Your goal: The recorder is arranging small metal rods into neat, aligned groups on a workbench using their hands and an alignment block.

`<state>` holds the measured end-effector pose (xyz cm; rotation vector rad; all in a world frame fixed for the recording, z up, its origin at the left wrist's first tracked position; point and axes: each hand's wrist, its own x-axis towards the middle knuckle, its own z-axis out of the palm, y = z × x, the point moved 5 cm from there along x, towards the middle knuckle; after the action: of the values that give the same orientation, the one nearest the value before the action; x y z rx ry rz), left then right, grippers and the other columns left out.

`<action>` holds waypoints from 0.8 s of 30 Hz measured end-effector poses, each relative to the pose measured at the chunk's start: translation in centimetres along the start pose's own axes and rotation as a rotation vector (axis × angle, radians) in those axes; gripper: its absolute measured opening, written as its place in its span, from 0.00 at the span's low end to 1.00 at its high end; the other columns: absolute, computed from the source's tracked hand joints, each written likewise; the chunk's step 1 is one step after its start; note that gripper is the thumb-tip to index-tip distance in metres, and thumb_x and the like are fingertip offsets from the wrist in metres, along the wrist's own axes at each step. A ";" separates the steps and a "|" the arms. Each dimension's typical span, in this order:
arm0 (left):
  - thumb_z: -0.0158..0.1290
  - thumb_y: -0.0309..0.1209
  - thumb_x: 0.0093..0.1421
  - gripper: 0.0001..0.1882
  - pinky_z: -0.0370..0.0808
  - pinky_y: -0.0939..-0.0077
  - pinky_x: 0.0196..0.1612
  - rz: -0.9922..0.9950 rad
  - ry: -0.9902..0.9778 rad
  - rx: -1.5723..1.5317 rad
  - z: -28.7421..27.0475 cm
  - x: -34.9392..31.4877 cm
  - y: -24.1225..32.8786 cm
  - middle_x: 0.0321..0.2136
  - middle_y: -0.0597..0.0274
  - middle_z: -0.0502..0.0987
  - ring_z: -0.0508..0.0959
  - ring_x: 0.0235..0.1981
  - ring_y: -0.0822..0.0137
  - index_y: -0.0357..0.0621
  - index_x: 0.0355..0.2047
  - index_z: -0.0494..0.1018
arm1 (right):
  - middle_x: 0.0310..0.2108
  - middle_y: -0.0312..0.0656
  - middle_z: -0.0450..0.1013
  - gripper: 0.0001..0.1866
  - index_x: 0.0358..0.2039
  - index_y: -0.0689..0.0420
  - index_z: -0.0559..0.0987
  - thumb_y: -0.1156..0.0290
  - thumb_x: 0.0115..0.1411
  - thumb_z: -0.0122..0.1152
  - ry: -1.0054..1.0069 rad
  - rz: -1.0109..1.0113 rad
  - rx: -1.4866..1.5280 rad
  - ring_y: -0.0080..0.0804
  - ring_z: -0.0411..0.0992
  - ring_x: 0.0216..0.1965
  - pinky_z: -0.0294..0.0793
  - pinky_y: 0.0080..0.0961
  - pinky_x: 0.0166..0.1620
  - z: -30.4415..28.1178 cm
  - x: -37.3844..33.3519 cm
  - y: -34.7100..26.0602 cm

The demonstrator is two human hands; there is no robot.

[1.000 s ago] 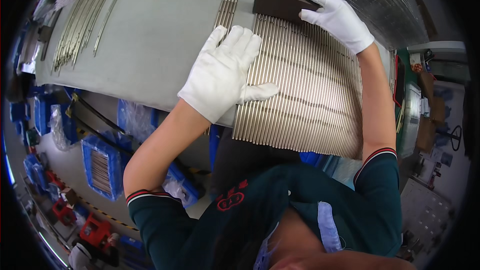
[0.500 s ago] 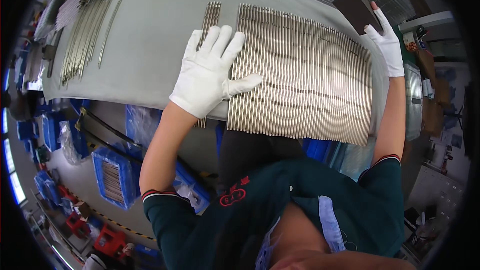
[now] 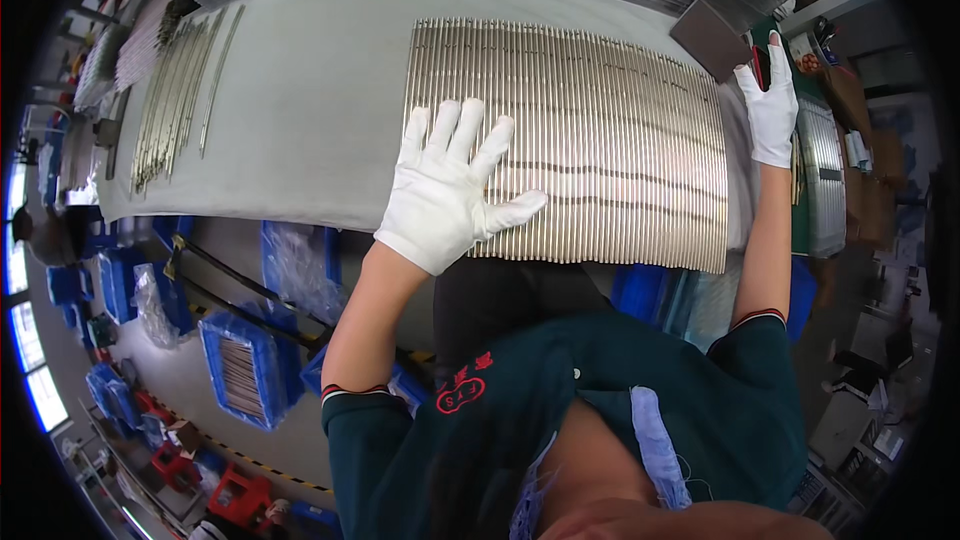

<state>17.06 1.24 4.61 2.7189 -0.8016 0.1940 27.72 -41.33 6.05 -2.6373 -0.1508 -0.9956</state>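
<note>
The left hand (image 3: 448, 190), in a white glove, is lying flat with its fingers spread apart on the lower left part of the sheet of metal rods (image 3: 600, 130), which is resting on the grey table (image 3: 300, 110) across the upper centre of the frame. The palm is pressing down near the sheet's left edge and is gripping nothing. The right hand (image 3: 771, 105), also gloved, is reaching to the upper right of the frame, just past the right edge of the sheet, with its fingers held together and pointing upward; they are closed on nothing. The dark block (image 3: 711, 37) is lying just above and to the left of that hand, at the sheet's upper right corner; whether the fingertips are touching it cannot be told. Half a second earlier the right hand was holding the block against the sheet's right end; a second earlier the hand and block were near the sheet's upper left corner, so the block has travelled across the whole row. The small separate bunch of rods seen earlier beside the left edge is now not distinguishable from the sheet. A bundle of loose rods (image 3: 175, 90) is lying well apart in the upper left, and blue bins (image 3: 240, 365) are standing below the table at lower left.
</note>
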 end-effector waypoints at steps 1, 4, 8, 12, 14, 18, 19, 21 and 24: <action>0.52 0.64 0.61 0.43 0.57 0.43 0.69 0.028 0.032 0.018 0.3 -0.2 0.6 0.62 0.38 0.69 0.67 0.63 0.41 0.41 0.64 0.70 | 0.67 0.47 0.69 0.38 0.69 0.55 0.69 0.56 0.61 0.71 -0.001 0.053 0.011 0.46 0.70 0.64 0.71 0.36 0.64 -0.1 -0.3 0.3; 0.52 0.64 0.61 0.42 0.57 0.43 0.69 0.053 0.079 0.044 0.6 -0.4 1.5 0.61 0.41 0.70 0.68 0.62 0.41 0.44 0.63 0.72 | 0.66 0.47 0.70 0.39 0.68 0.56 0.69 0.52 0.62 0.70 0.050 0.144 -0.029 0.46 0.71 0.63 0.72 0.36 0.63 0.4 -1.4 1.1; 0.50 0.66 0.60 0.41 0.55 0.41 0.68 -0.011 0.072 0.052 0.3 -0.6 0.1 0.58 0.46 0.71 0.68 0.59 0.45 0.46 0.59 0.76 | 0.64 0.48 0.71 0.38 0.68 0.56 0.70 0.52 0.63 0.70 0.187 0.159 -0.020 0.46 0.74 0.60 0.73 0.35 0.61 0.6 -2.2 1.7; 0.51 0.63 0.63 0.38 0.58 0.44 0.66 -0.120 0.061 0.200 -0.4 -2.1 -2.3 0.57 0.45 0.71 0.67 0.60 0.46 0.47 0.61 0.74 | 0.64 0.47 0.72 0.36 0.69 0.56 0.68 0.57 0.64 0.69 0.225 0.194 0.119 0.42 0.73 0.61 0.72 0.31 0.61 0.7 -2.7 2.4; 0.51 0.63 0.62 0.39 0.59 0.45 0.65 -0.190 0.041 0.180 -0.6 -2.8 -3.3 0.57 0.46 0.70 0.67 0.59 0.46 0.46 0.62 0.73 | 0.64 0.45 0.72 0.36 0.69 0.55 0.68 0.59 0.64 0.69 0.251 0.205 0.217 0.41 0.73 0.61 0.72 0.31 0.61 1.0 -2.7 2.6; 0.55 0.62 0.60 0.40 0.62 0.47 0.62 -0.097 0.128 0.234 -1.0 -1.1 -0.9 0.52 0.44 0.70 0.68 0.54 0.46 0.40 0.58 0.73 | 0.63 0.43 0.73 0.37 0.69 0.54 0.68 0.58 0.63 0.71 0.264 0.219 0.183 0.41 0.74 0.61 0.72 0.32 0.61 1.2 -3.1 2.9; 0.55 0.63 0.58 0.41 0.62 0.45 0.61 -0.084 0.083 0.132 -1.5 -0.2 0.8 0.51 0.44 0.70 0.69 0.52 0.45 0.39 0.57 0.74 | 0.63 0.43 0.73 0.37 0.69 0.54 0.68 0.58 0.63 0.71 0.268 0.209 0.180 0.42 0.74 0.61 0.73 0.32 0.61 1.4 -2.8 2.5; 0.56 0.61 0.59 0.40 0.63 0.45 0.61 0.114 0.131 -0.017 0.2 0.6 4.4 0.53 0.41 0.70 0.68 0.54 0.42 0.39 0.59 0.72 | 0.63 0.43 0.73 0.38 0.69 0.54 0.68 0.57 0.62 0.71 0.288 0.189 0.168 0.43 0.73 0.61 0.72 0.33 0.62 1.3 -2.6 2.1; 0.52 0.66 0.59 0.43 0.57 0.39 0.67 0.209 0.063 -0.116 2.6 1.6 8.0 0.58 0.39 0.71 0.68 0.61 0.39 0.46 0.63 0.72 | 0.64 0.44 0.72 0.38 0.70 0.56 0.66 0.62 0.62 0.72 0.314 0.228 0.257 0.39 0.72 0.64 0.70 0.31 0.65 1.5 -2.8 2.6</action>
<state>14.11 -6.76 4.47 2.5062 -1.0450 0.2682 27.04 -43.28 2.47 -2.1798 0.0877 -1.2028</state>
